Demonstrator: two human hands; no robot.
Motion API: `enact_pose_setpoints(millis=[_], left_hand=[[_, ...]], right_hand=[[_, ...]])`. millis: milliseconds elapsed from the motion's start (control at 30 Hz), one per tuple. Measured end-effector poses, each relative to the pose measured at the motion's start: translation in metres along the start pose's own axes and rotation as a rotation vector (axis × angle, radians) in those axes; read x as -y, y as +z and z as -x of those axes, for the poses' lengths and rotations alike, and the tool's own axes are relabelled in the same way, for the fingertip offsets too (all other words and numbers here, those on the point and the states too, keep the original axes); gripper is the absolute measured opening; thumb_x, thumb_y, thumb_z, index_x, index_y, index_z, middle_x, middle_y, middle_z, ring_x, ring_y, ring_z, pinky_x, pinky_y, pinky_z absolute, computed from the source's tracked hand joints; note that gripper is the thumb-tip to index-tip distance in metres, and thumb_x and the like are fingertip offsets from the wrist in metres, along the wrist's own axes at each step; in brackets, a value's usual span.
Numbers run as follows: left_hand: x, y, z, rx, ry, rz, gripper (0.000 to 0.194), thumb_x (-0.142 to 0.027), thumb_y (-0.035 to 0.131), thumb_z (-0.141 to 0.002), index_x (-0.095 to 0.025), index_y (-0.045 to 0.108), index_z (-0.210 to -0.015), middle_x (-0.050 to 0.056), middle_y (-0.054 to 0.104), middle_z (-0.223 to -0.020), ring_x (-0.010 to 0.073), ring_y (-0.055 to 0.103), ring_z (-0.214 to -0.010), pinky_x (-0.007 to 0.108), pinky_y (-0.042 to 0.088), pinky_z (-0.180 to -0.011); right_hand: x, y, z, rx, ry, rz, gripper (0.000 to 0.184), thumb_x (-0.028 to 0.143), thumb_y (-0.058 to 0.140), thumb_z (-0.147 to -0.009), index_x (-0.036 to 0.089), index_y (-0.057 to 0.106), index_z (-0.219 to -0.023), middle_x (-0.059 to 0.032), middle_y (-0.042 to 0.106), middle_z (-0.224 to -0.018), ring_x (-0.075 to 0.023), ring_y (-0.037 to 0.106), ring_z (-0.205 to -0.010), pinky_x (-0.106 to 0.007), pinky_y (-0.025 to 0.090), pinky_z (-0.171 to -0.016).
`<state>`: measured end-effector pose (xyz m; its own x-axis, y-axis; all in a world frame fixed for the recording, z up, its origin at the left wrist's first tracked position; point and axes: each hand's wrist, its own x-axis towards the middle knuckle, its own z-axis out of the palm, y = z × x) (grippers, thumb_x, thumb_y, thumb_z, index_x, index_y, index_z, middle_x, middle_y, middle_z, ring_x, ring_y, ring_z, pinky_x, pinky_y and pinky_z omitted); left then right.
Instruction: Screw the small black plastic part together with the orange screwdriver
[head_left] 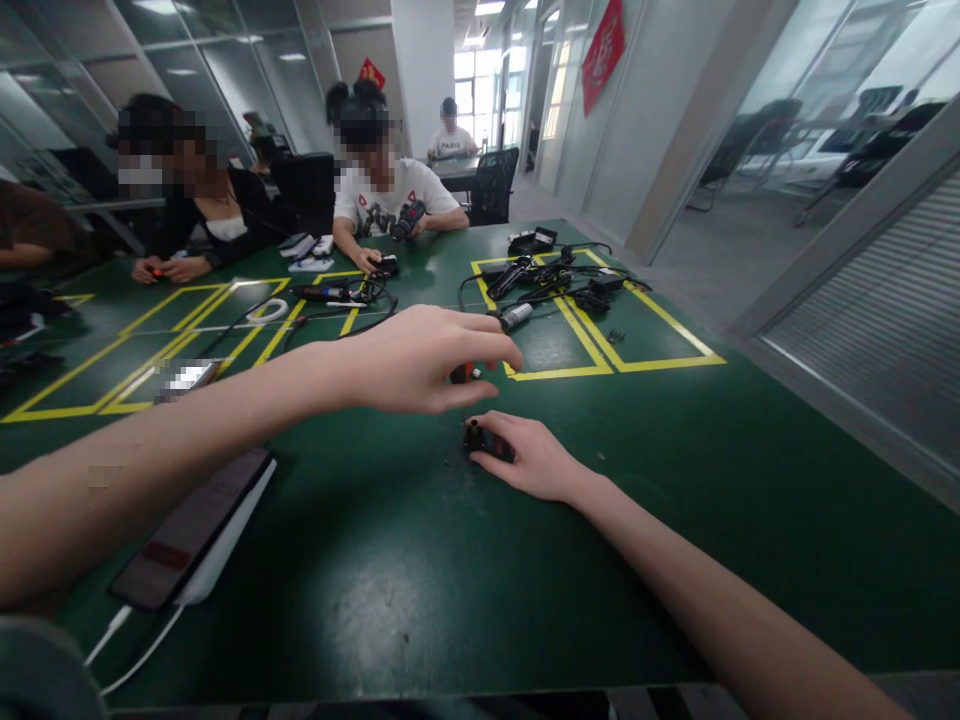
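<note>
My left hand (439,362) reaches across above the table, thumb and fingers curved around a small orange-and-black tool (460,373) with a pale tip; most of it is hidden by the hand. Just below and nearer to me, my right hand (531,456) pinches a small black cylindrical part (474,438) against the green tabletop. Its upper end, a short round stub, points up between thumb and fingertips. The two hands are close together but apart.
Yellow tape (667,362) frames areas on the green table (360,570). Black cables and tools (517,275) lie beyond my hands. A phone (195,530) with a white cable rests at left. Across the table, a person in a white T-shirt (397,195) handles a black device; another person sits left.
</note>
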<state>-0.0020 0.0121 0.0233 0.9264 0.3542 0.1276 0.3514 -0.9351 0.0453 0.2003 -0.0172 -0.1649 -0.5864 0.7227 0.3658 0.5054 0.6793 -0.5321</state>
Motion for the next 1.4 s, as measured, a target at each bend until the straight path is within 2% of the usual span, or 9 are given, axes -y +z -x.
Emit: enact_pose_setpoints(millis=[133,300,467,600,700,933,1100,1267,1400], left_hand=[[-0.0005,-0.0007,-0.0006,0.044,0.002,0.015,0.046,-0.016,0.059,-0.090,-0.021,0.063,-0.135,0.011,0.067,-0.129,0.0185,0.070,-0.094,0.027,0.051,-0.078],[-0.0009,-0.0007,-0.0001,0.020,0.001,0.022,0.036,-0.021,0.056,-0.096,-0.020,0.066,-0.131,0.010,0.071,-0.118,0.0199,0.069,-0.095,0.028,0.050,-0.079],[-0.0022,-0.0003,0.0009,0.041,0.000,0.002,0.048,-0.013,0.059,-0.089,-0.022,0.063,-0.135,0.011,0.065,-0.133,0.0198,0.069,-0.099,0.027,0.050,-0.079],[-0.0008,0.0009,0.0000,0.008,0.004,-0.012,0.037,-0.020,0.055,-0.098,-0.022,0.065,-0.133,0.010,0.066,-0.130,0.0196,0.069,-0.100,0.027,0.050,-0.080],[-0.0006,-0.0012,0.0002,0.039,-0.014,-0.013,0.041,-0.025,0.063,-0.094,-0.023,0.064,-0.135,0.010,0.064,-0.133,0.0198,0.069,-0.098,0.026,0.050,-0.079],[-0.0020,-0.0039,-0.0002,0.063,-0.018,-0.011,0.037,-0.020,0.058,-0.096,-0.022,0.066,-0.131,0.008,0.070,-0.121,0.0179,0.069,-0.092,0.025,0.048,-0.075],[-0.0020,-0.0028,-0.0004,0.071,0.002,0.003,0.046,-0.014,0.060,-0.090,-0.022,0.065,-0.135,0.010,0.066,-0.131,0.0190,0.070,-0.097,0.027,0.050,-0.079],[-0.0015,-0.0027,0.0000,0.052,0.006,0.015,0.037,-0.016,0.058,-0.094,-0.021,0.067,-0.130,0.009,0.071,-0.119,0.0192,0.069,-0.094,0.027,0.049,-0.079],[0.0013,-0.0020,-0.0005,0.059,0.027,0.040,0.048,-0.014,0.063,-0.089,-0.019,0.064,-0.137,0.012,0.067,-0.126,0.0195,0.069,-0.095,0.028,0.050,-0.083]], right_hand=[[-0.0010,0.0002,0.0008,-0.006,-0.007,-0.015,0.026,0.028,0.065,-0.096,0.020,0.063,-0.120,-0.0054,0.072,-0.098,-0.0188,0.067,-0.076,-0.033,0.054,-0.074],[-0.0009,-0.0007,0.0009,-0.007,-0.002,-0.016,0.027,0.028,0.065,-0.096,0.020,0.062,-0.121,-0.0051,0.071,-0.098,-0.0180,0.066,-0.075,-0.032,0.053,-0.073],[0.0004,-0.0022,0.0004,-0.004,-0.005,-0.027,0.025,0.027,0.065,-0.095,0.019,0.063,-0.119,-0.0052,0.071,-0.097,-0.0186,0.066,-0.075,-0.032,0.053,-0.073],[0.0014,-0.0027,0.0001,0.007,0.011,-0.020,0.027,0.028,0.065,-0.095,0.019,0.063,-0.121,-0.0043,0.071,-0.095,-0.0177,0.065,-0.073,-0.032,0.052,-0.071],[0.0015,-0.0024,0.0000,0.001,0.003,-0.021,0.025,0.026,0.065,-0.095,0.019,0.063,-0.119,-0.0049,0.071,-0.096,-0.0180,0.065,-0.074,-0.031,0.052,-0.071],[-0.0001,-0.0007,0.0002,-0.007,0.008,-0.029,0.027,0.026,0.066,-0.095,0.019,0.063,-0.121,-0.0040,0.071,-0.095,-0.0166,0.064,-0.072,-0.031,0.052,-0.071],[-0.0003,-0.0005,0.0003,-0.005,0.006,-0.035,0.028,0.026,0.065,-0.094,0.018,0.063,-0.121,-0.0047,0.071,-0.096,-0.0168,0.064,-0.072,-0.031,0.052,-0.071],[-0.0004,-0.0010,0.0000,-0.005,0.007,-0.032,0.027,0.026,0.065,-0.095,0.018,0.064,-0.121,-0.0048,0.071,-0.096,-0.0173,0.065,-0.073,-0.032,0.053,-0.073],[-0.0008,-0.0006,0.0000,-0.003,-0.004,-0.037,0.027,0.026,0.065,-0.094,0.019,0.063,-0.121,-0.0048,0.071,-0.097,-0.0170,0.065,-0.074,-0.031,0.053,-0.074]])
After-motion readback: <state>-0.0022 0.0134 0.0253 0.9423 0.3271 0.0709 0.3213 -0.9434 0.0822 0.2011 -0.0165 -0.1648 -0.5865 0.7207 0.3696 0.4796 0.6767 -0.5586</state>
